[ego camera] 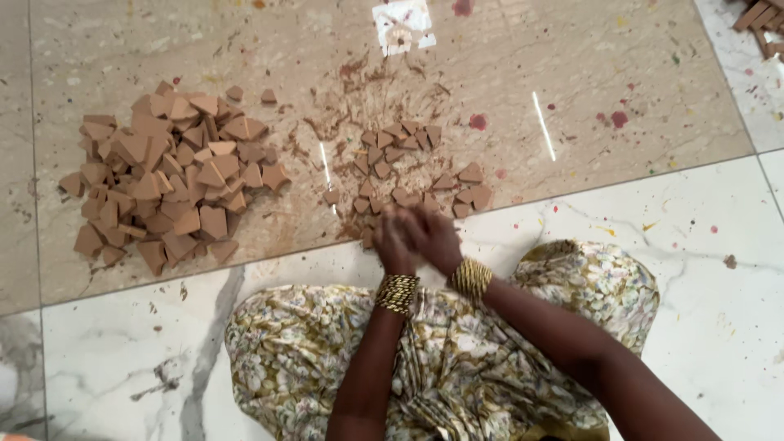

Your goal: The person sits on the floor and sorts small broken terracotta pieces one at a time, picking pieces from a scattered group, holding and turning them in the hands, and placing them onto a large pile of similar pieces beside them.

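My left hand and my right hand are pressed together just above my lap, both blurred by motion. Whether anything is held between them is hidden. Each wrist wears a band of gold bangles. Directly beyond my hands lies a loose scatter of small brown clay-like pieces on the beige floor tile, with brown dust and smears around them. A larger heap of bigger brown triangular pieces sits further left, well away from both hands.
I sit on a white marbled tile, a floral cloth over my legs. The beige tile carries paint specks and red spots. More brown pieces lie at the top right corner.
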The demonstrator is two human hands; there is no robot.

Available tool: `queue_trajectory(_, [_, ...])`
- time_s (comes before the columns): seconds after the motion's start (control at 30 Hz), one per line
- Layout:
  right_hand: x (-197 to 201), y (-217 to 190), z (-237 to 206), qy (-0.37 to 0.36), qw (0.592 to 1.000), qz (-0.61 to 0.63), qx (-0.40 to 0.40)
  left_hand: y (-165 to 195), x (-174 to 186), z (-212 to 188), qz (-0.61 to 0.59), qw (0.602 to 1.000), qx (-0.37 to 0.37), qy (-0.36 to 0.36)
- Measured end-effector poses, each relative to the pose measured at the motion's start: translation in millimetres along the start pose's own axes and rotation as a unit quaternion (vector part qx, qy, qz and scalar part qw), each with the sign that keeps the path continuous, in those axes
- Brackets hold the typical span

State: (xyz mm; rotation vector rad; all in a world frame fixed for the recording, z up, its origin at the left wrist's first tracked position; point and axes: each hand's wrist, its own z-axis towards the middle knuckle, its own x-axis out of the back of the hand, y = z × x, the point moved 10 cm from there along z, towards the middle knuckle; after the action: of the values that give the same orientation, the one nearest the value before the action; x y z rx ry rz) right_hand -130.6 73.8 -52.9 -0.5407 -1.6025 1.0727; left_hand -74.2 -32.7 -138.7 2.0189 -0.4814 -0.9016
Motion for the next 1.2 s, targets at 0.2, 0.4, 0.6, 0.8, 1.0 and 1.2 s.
queue_trajectory(0.2, [26.0, -15.0, -8.1, 0.105, 0.991, -0.013, 0.081, 25.1, -7.4, -6.1, 0.118, 0.989, -0.086, 0.007])
queue_trajectory(0.4, [22.0, -36.2, 2.3, 0.047, 0.994, -0.074, 0.071, 44.6, -12.4, -16.5, 0.074, 0.997, -0.022, 0.005])
queue_trajectory(0.6, [63.6, -64.8, 1.2, 0.049, 0.994, 0.095, 0.036, 74.4, -30.3, -28.1, 0.038, 0.994, -0.042, -0.09])
queue_trajectory(0.8, [66.8, -138.6, -30.2, 0.014, 0.956, -0.021, 0.294, 65.5, -25.5, -20.4, 0.015, 0.997, -0.007, -0.07])
queue_trajectory(1.0, [64.2, -131.5, -24.9, -0.053, 0.952, -0.046, 0.298, 76.2, -7.7, -13.0, 0.016, 0.999, -0.026, -0.043])
queue_trajectory(1.2, [61.3, -132.2, -34.2, 0.004, 0.94, -0.09, 0.329, 77.5, -18.9, -18.0, 0.039, 0.997, -0.033, -0.057])
